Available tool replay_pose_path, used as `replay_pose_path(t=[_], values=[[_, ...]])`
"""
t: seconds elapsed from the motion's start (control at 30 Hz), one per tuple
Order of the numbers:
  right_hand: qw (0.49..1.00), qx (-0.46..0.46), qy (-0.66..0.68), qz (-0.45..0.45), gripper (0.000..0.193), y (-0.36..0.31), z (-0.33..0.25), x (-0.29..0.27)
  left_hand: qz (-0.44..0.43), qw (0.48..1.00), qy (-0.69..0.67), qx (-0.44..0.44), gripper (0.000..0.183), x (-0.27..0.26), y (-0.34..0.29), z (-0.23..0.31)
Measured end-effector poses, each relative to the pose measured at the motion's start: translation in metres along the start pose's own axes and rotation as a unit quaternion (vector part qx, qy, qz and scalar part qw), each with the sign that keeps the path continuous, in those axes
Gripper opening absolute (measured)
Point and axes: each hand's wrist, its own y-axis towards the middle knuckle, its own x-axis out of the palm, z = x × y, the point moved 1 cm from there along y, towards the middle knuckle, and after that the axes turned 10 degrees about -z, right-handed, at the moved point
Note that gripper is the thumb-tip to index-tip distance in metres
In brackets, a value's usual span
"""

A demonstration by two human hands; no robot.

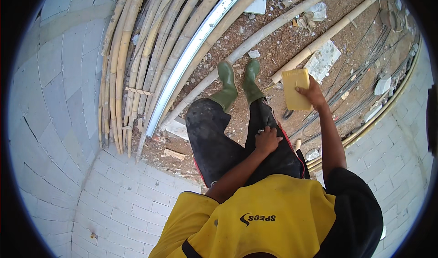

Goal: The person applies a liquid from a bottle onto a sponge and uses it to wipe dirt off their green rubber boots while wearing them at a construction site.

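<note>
My right hand [311,92] is raised out to the right, gripping a pale yellow rectangular piece [294,88] with the thumb across its face. It looks flat-sided and fairly thick, but its exact kind cannot be made out. My left hand [268,140], with a ring on one finger, lies on the dark trousers [230,144] over my right thigh. Its fingers are a little bent and somewhat apart, holding nothing. Beyond my knees, the green rubber boots [227,86] stand on the littered dirt ground.
Long bamboo poles [137,61] are stacked at the left beside a shiny metal strip [196,52]. More poles [328,32] cross the rubble-strewn ground [255,34]. Thin dark rods [360,82] lie at the right. Pale block walls [59,98] rise at the sides.
</note>
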Motion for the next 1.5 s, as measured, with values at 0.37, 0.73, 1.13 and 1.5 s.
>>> replay_pose_path(t=[0.37, 0.73, 1.13, 1.5], values=[[0.790, 0.216, -0.568, -0.080, 0.022, -0.127, 0.165, 0.037, 0.264, 0.941, -0.201, 0.063, 0.029, 0.032, -0.016, -0.063], [0.740, -0.012, -0.647, 0.185, 0.026, -0.087, 0.000, 0.068, 0.182, 0.875, -0.269, 0.360, 0.028, -0.055, -0.137, -0.097], [0.724, -0.328, -0.606, 0.014, 0.053, 0.297, -0.144, 0.215, 0.349, 0.839, -0.375, -0.185, 0.054, -0.035, -0.030, -0.249], [0.539, -0.059, -0.775, -0.325, 0.038, 0.280, -0.093, 0.240, 0.080, 0.843, -0.418, -0.328, 0.080, 0.061, 0.045, -0.281]])
